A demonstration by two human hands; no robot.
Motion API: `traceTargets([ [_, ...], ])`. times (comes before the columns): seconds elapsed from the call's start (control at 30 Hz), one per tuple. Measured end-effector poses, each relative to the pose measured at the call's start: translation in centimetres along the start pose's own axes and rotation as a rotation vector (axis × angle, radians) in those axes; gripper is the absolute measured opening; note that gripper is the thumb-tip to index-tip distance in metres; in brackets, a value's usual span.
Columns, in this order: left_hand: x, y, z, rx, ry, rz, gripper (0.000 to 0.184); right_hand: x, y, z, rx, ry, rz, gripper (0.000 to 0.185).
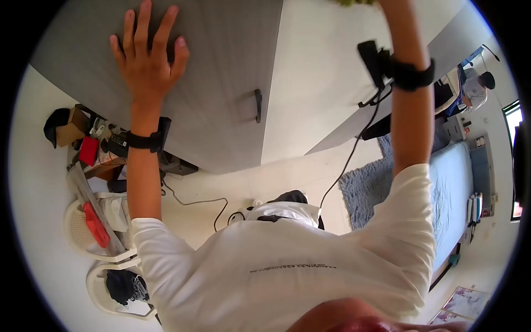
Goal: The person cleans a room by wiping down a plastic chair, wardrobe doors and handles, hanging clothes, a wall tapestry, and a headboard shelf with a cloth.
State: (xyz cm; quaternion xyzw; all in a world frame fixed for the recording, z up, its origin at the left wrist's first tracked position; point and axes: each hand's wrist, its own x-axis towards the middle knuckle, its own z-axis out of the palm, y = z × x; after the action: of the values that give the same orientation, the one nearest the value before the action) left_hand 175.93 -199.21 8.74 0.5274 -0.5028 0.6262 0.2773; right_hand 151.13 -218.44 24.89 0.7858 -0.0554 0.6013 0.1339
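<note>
My left hand [146, 66] lies with its fingers spread on a grey wood-grain cabinet door [215, 72], holding nothing. The door has a black handle [258, 106] near its edge. My right arm is raised to the top edge of the view, where the frame cuts off most of my right hand [391, 3]; its fingers do not show. Right beside it is a piece of something green and fuzzy [354, 2], also cut off. Black straps circle both wrists, and a black device [371, 62] with a cable is on the right one.
On the left are shelves with a red box [88, 151] and white chairs [80, 224] with items on them. A grey shaggy rug [368, 185] and a bed with a light blue cover [451, 188] are on the right. Cables [193, 202] run across the floor.
</note>
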Motion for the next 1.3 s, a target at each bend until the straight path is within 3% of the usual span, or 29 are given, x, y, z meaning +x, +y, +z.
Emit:
traceTargets([
  [0.07, -0.1, 0.0, 0.2, -0.004, 0.014, 0.01, 0.045, -3.4, -2.2, 0.3, 0.172, -0.163, 0.144, 0.028],
  [0.2, 0.2, -0.2, 0.1, 0.027, -0.018, 0.052, 0.048, -11.5, -4.6, 2.2, 0.355, -0.109, 0.273, 0.022],
  [0.23, 0.2, -0.2, 0.0, 0.026, -0.034, 0.065, 0.049, -14.6, -4.5, 3.4, 0.308, -0.117, 0.392, 0.03],
  [0.27, 0.2, -0.3, -0.2, 0.022, -0.056, 0.095, 0.049, -16.8, -5.3, 4.3, 0.37, -0.019, 0.36, 0.027],
  [0.37, 0.4, 0.0, 0.4, -0.04, -0.073, 0.113, 0.051, -24.5, -8.3, 5.8, 0.488, -0.015, 0.531, 0.029],
  [0.43, 0.2, 1.0, 0.4, -0.08, -0.057, 0.048, 0.053, -29.2, -10.7, 6.2, 0.576, -0.127, 0.771, 0.028],
  [0.6, -0.3, 0.2, 0.4, -0.064, -0.088, 0.082, 0.056, -38.4, -12.9, 6.8, 0.518, -0.38, 0.969, 0.02],
  [0.87, -3.4, 2.6, 1.8, -0.065, -0.049, -0.043, 0.057, -35.7, -12.4, 7.0, 0.393, -0.617, 0.916, 0.025],
  [1.17, -3.7, 2.9, 1.6, 0.022, -0.063, -0.091, 0.056, -34.3, -12.5, 7.0, 0.366, -0.532, 0.948, 0.018],
  [1.3, -3.8, 2.9, 1.6, 0.005, -0.031, -0.093, 0.054, -32.0, -11.2, 6.1, 0.286, -0.507, 0.845, 0.017],
])
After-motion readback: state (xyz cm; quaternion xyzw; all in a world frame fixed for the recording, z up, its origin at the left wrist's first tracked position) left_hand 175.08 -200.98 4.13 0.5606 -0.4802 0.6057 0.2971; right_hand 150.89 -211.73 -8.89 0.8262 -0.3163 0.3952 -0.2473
